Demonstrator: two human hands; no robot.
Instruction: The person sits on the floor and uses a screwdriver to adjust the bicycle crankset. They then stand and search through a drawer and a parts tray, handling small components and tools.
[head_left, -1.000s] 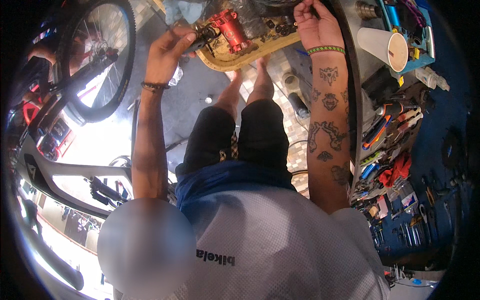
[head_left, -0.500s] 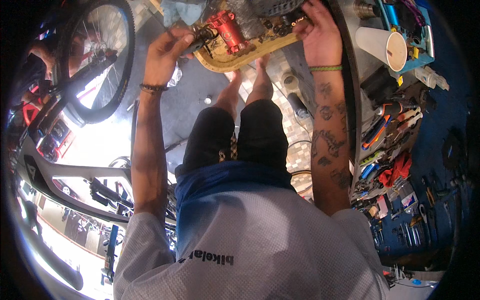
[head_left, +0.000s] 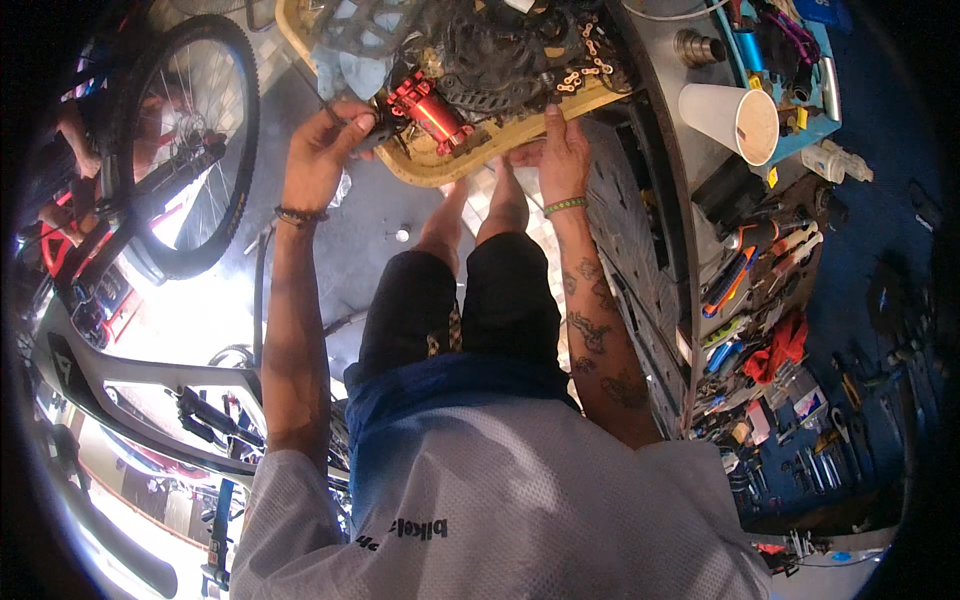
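Note:
A yellow tray (head_left: 416, 172) full of bicycle parts is at the top of the view, over my feet. My left hand (head_left: 325, 160) is closed at its near left corner, thumb up beside a dark round part (head_left: 388, 124); the fingers' exact hold is partly hidden. My right hand (head_left: 560, 162) grips the near rim, thumb on top and fingers underneath. In the tray lie a red wheel hub (head_left: 430, 112), a light blue cloth (head_left: 345, 72), dark toothed rings (head_left: 488, 96) and a gold-coloured length of chain (head_left: 590, 70).
On my right, a bench holds a white paper cup (head_left: 715, 115), a light blue tray (head_left: 812, 125), a red rag (head_left: 778, 345) and many hand tools. At left stand a bicycle wheel (head_left: 190, 130) and a pale frame (head_left: 170, 373). Another person's hand (head_left: 82, 155) shows behind the wheel.
My right hand, spread open at the tray's right side before, has moved left and closed on its near rim. More of the tray's contents show, and the tray sits lower in view.

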